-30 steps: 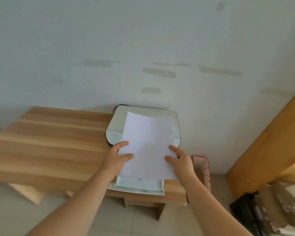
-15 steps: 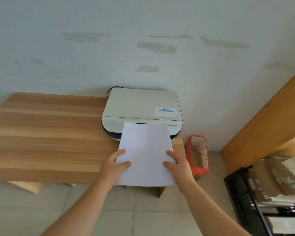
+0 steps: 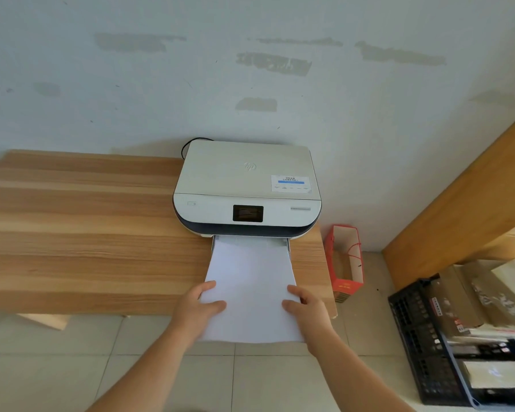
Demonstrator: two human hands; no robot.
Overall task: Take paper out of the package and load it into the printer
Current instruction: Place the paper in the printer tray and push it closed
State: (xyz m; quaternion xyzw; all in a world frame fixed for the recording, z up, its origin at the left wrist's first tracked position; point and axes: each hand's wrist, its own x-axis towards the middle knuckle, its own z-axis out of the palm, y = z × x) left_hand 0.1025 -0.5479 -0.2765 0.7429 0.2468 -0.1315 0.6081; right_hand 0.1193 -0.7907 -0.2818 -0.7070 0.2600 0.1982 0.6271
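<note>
A white printer (image 3: 246,179) with a dark band and a small screen stands at the right end of the wooden table (image 3: 81,233), against the wall. A stack of white paper (image 3: 250,286) lies flat with its far edge in the printer's pulled-out front tray (image 3: 287,243). My left hand (image 3: 198,307) grips the paper's left edge near its close end, and my right hand (image 3: 305,307) grips the right edge. The close end of the paper overhangs the table's front edge. No paper package is in view.
A red paper bag (image 3: 344,263) stands on the tiled floor just right of the table. A black crate (image 3: 446,346) with boxes and papers sits at the lower right, beside a wooden panel (image 3: 458,197). A black cable (image 3: 188,145) runs behind the printer.
The paper came down from in front of the printer's top to table level, and its far edge now sits in the front tray. The camera view has pulled back and tilted lower.
</note>
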